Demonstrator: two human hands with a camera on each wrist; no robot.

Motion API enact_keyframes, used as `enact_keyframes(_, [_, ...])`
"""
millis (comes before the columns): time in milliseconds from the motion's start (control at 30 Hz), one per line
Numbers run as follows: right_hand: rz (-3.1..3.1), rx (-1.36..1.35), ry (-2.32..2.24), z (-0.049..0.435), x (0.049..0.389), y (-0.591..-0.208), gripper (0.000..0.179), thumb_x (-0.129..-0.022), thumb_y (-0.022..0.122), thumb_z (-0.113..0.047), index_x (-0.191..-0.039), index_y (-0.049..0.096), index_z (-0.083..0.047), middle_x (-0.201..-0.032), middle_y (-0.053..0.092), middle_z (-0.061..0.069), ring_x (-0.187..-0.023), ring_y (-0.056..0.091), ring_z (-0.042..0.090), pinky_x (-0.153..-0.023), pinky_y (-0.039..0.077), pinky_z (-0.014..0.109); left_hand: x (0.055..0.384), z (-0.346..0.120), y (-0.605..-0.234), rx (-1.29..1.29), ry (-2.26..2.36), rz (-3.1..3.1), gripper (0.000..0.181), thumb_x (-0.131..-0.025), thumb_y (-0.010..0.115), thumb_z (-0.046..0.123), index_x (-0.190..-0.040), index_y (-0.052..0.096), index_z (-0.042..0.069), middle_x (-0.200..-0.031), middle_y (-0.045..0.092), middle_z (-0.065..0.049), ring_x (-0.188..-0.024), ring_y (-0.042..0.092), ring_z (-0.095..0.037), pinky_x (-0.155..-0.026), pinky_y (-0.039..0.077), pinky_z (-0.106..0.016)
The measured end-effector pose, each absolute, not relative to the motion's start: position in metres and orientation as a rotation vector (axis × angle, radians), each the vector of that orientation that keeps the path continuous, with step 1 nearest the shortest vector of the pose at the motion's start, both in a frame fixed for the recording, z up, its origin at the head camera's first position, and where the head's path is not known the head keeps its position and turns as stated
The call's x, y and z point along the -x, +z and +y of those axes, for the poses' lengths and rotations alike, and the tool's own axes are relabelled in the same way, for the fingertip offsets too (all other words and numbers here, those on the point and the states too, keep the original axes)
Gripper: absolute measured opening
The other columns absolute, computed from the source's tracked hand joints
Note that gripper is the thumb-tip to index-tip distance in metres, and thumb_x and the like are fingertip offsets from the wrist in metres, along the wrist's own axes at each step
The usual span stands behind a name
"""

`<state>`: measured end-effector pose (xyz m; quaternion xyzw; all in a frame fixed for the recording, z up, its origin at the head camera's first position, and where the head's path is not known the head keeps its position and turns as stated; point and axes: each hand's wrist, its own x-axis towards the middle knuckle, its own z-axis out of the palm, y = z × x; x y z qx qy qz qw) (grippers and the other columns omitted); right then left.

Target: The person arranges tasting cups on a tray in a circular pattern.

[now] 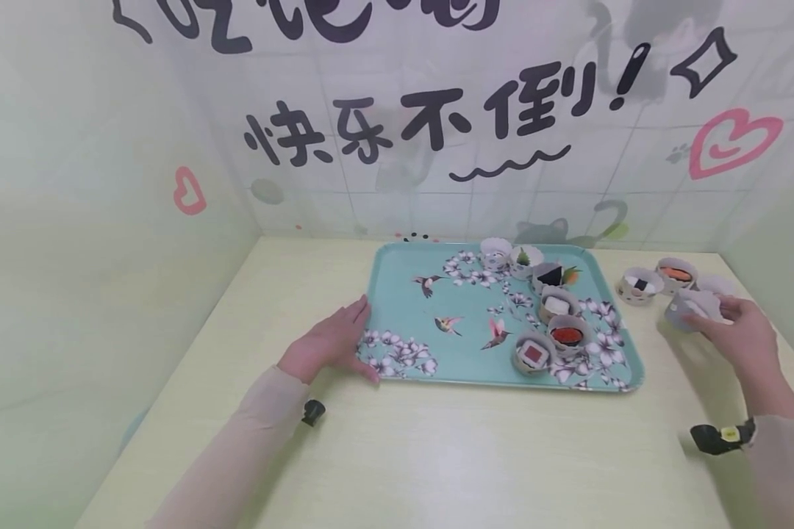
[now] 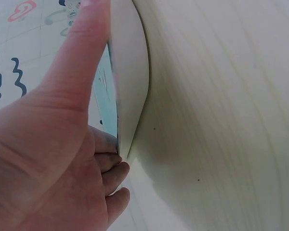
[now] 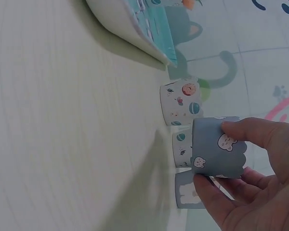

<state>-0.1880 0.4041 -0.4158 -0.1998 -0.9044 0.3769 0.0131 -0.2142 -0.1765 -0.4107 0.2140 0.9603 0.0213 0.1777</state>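
Observation:
At the right, my right hand (image 1: 744, 334) pinches a blue-grey paper baking cup (image 3: 214, 147) printed with small white bear faces. The thumb presses one side and fingers the other; the cup is up off the table, its shadow falling below. My left hand (image 1: 334, 338) lies against the left rim of a turquoise tray (image 1: 397, 294) with birds and blossoms. Its fingers run along that rim and its thumb reaches the front edge. Several cups stand in a curve on the tray's right half, among them a cup with red filling (image 1: 566, 336) and a cup with a black triangle (image 1: 552, 275).
Beside the tray on the right stand a cup with a white-and-black piece (image 1: 638, 285), a cup with an orange topping (image 1: 676, 273) and a partly hidden blue-grey cup (image 3: 185, 190). Behind the pale table (image 1: 463, 455) rises a wall (image 1: 403, 198) with lettering.

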Motion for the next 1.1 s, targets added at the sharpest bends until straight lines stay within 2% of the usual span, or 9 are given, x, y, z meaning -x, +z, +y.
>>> enact_keyframes(233, [-2.828, 0.577, 1.162, 0.395, 0.181, -0.411, 0.086, -0.098, 0.054, -0.042, -0.151, 0.017, 0.015, -0.152, 0.027, 0.042, -0.134, 0.030, 0.057, -0.105, 0.039, 0.066, 0.214, -0.177, -0.412, -0.606, 0.048, 2.718, 0.140, -0.063, 0.078, 0.071, -0.157, 0.011, -0.007, -0.166, 0.006, -0.025, -0.155, 0.014, -0.038, -0.129, 0.019, -0.046])
enact_keyframes(400, [-2.834, 0.527, 1.141, 0.393, 0.177, -0.409, 0.086, -0.098, 0.055, -0.041, -0.151, 0.018, 0.015, -0.149, 0.031, 0.042, -0.131, 0.034, 0.058, -0.085, 0.050, 0.038, 0.215, -0.177, -0.413, -0.606, 0.053, 2.719, 0.140, -0.063, 0.079, 0.071, -0.157, 0.011, -0.007, -0.166, 0.006, -0.025, -0.155, 0.014, -0.039, -0.128, 0.020, -0.046])
enact_keyframes(567, [-2.830, 0.439, 1.135, 0.387, 0.175, -0.406, 0.084, -0.098, 0.057, -0.038, -0.148, 0.020, 0.019, -0.146, 0.034, 0.045, -0.126, 0.038, 0.060, -0.064, 0.033, 0.011, 0.215, -0.177, -0.413, -0.607, 0.046, 2.721, 0.140, -0.063, 0.079, 0.072, -0.157, 0.011, -0.007, -0.166, 0.006, -0.025, -0.155, 0.014, -0.038, -0.128, 0.021, -0.046])
enact_keyframes(700, [-2.838, 0.388, 1.124, 0.380, 0.173, -0.400, 0.083, -0.098, 0.057, -0.037, -0.147, 0.021, 0.020, -0.144, 0.035, 0.045, -0.123, 0.040, 0.059, -0.065, 0.033, 0.012, 0.215, -0.177, -0.414, -0.596, 0.052, 2.721, 0.141, -0.062, 0.079, 0.072, -0.157, 0.010, -0.006, -0.167, 0.006, -0.024, -0.155, 0.014, -0.039, -0.128, 0.021, -0.047])
enact_keyframes(800, [-2.815, 0.329, 1.128, 0.375, 0.172, -0.397, 0.079, -0.098, 0.060, -0.034, -0.145, 0.026, 0.019, -0.140, 0.041, 0.043, -0.103, 0.060, 0.020, -0.063, 0.035, 0.008, 0.215, -0.177, -0.415, -0.591, 0.057, 2.719, 0.141, -0.062, 0.079, 0.072, -0.157, 0.010, -0.006, -0.167, 0.006, -0.024, -0.154, 0.014, -0.039, -0.128, 0.021, -0.047])
enact_keyframes(867, [-2.799, 0.285, 1.138, 0.371, 0.171, -0.395, 0.075, -0.097, 0.062, -0.031, -0.143, 0.029, 0.019, -0.138, 0.043, 0.041, -0.090, 0.049, -0.006, -0.063, 0.035, 0.005, 0.215, -0.177, -0.415, -0.592, 0.055, 2.720, 0.141, -0.062, 0.078, 0.072, -0.157, 0.010, -0.006, -0.167, 0.005, -0.024, -0.155, 0.014, -0.039, -0.128, 0.022, -0.047])
enact_keyframes(933, [-2.804, 0.269, 1.136, 0.366, 0.171, -0.393, 0.073, -0.097, 0.063, -0.031, -0.142, 0.031, 0.017, -0.137, 0.043, 0.040, -0.091, 0.049, -0.007, -0.063, 0.035, 0.005, 0.215, -0.177, -0.415, -0.596, 0.053, 2.722, 0.141, -0.062, 0.078, 0.072, -0.157, 0.010, -0.006, -0.167, 0.005, -0.024, -0.155, 0.014, -0.039, -0.128, 0.021, -0.047])
enact_keyframes(1000, [-2.827, 0.266, 1.139, 0.362, 0.170, -0.390, 0.073, -0.097, 0.062, -0.032, -0.142, 0.031, 0.017, -0.139, 0.042, 0.041, -0.106, 0.059, 0.019, -0.064, 0.035, 0.008, 0.215, -0.178, -0.415, -0.598, 0.053, 2.724, 0.141, -0.062, 0.078, 0.072, -0.157, 0.010, -0.006, -0.167, 0.005, -0.024, -0.155, 0.014, -0.039, -0.128, 0.020, -0.047])
enact_keyframes(1100, [-2.869, 0.269, 1.151, 0.358, 0.171, -0.385, 0.075, -0.098, 0.061, -0.035, -0.144, 0.029, 0.016, -0.143, 0.037, 0.043, -0.124, 0.040, 0.058, -0.065, 0.034, 0.011, 0.215, -0.177, -0.415, -0.602, 0.052, 2.724, 0.141, -0.062, 0.078, 0.072, -0.157, 0.009, -0.006, -0.167, 0.005, -0.024, -0.155, 0.013, -0.038, -0.129, 0.018, -0.046])
